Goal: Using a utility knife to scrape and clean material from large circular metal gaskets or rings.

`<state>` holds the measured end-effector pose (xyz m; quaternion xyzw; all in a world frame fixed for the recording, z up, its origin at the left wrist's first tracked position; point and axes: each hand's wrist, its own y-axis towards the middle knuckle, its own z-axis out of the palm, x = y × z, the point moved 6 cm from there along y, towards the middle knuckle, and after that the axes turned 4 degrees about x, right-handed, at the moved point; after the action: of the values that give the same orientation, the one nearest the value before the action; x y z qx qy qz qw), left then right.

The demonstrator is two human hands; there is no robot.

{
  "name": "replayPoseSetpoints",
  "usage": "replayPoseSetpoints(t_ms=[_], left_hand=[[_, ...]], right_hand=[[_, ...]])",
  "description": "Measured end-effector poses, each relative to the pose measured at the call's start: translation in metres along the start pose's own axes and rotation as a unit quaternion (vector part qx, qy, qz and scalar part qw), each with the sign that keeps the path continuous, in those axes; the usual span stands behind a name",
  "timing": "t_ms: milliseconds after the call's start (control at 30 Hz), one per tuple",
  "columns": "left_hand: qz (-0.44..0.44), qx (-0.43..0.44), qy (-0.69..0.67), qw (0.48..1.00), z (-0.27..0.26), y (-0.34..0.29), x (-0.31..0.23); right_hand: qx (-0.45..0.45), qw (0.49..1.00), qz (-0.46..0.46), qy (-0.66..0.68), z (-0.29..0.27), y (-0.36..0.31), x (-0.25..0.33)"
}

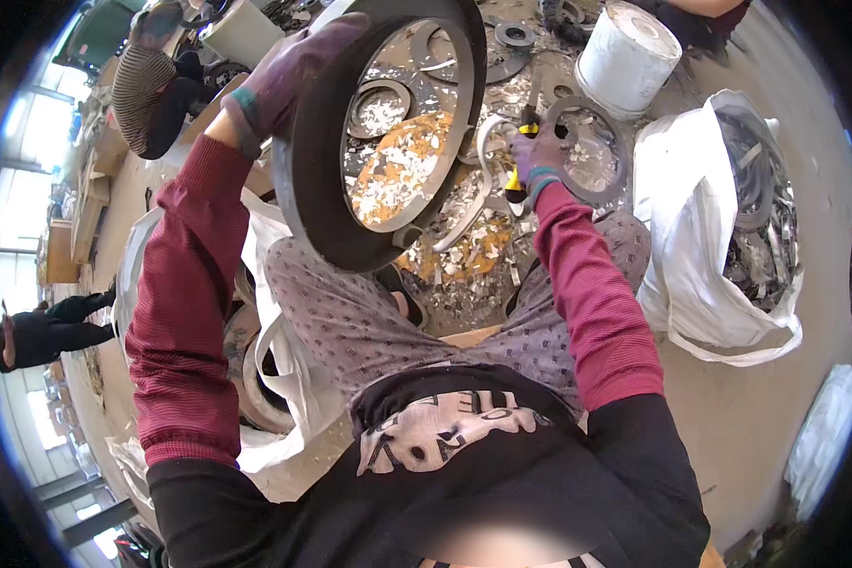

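Black shirt (341, 502) and patterned trousers (327, 317) below a large dark ring (317, 185), held up on edge by one hand, a tool in the other.
Left grip (289, 80), gloved in purple, is clamped on the ring's upper left rim; the ring stands tilted above the left knee. Right grip (540, 156) is closed around a yellow-and-black-handled tool (514, 181), beside a pale curled strip (461, 227). Flat rings and pale shavings (402, 156) litter the floor beyond; a white bag (683, 213) of dark scraps sits to the right, near a white drum (625, 66).
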<state>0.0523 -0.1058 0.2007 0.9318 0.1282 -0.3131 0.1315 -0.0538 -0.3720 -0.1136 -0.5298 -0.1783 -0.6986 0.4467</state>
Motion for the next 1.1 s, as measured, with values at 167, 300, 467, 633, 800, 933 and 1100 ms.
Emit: replayPoseSetpoints(t_ms=[167, 300, 467, 633, 800, 933, 1100], left_hand=[[0.064, 0.058, 0.057, 0.995, -0.003, -0.007, 0.010], [-0.056, 0.032, -0.186, 0.980, -0.017, -0.022, 0.039], [-0.072, 0.019, -0.223, 0.972, -0.013, -0.018, 0.042], [-0.185, -0.042, -0.420, 0.888, -0.005, -0.018, 0.049], [-0.003, 0.052, 0.071, 0.996, -0.020, -0.014, 0.036], [-0.206, -0.008, -0.157, 0.966, -0.019, -0.021, 0.055], [-0.114, 0.015, -0.112, 0.987, -0.022, -0.017, 0.049]], right_hand=[[0.025, 0.982, -0.016, -0.187, 0.053, -0.059, -0.013], [0.108, 0.955, -0.054, -0.272, 0.055, -0.080, -0.054], [0.101, 0.950, 0.072, -0.287, 0.028, -0.084, -0.107], [0.037, 0.955, 0.133, -0.262, 0.010, -0.088, -0.107], [-0.007, 0.977, 0.215, 0.008, 0.000, -0.075, -0.118], [0.036, 0.929, 0.040, -0.367, 0.014, -0.073, -0.063], [0.047, 0.943, -0.019, -0.329, 0.043, -0.031, -0.075]])
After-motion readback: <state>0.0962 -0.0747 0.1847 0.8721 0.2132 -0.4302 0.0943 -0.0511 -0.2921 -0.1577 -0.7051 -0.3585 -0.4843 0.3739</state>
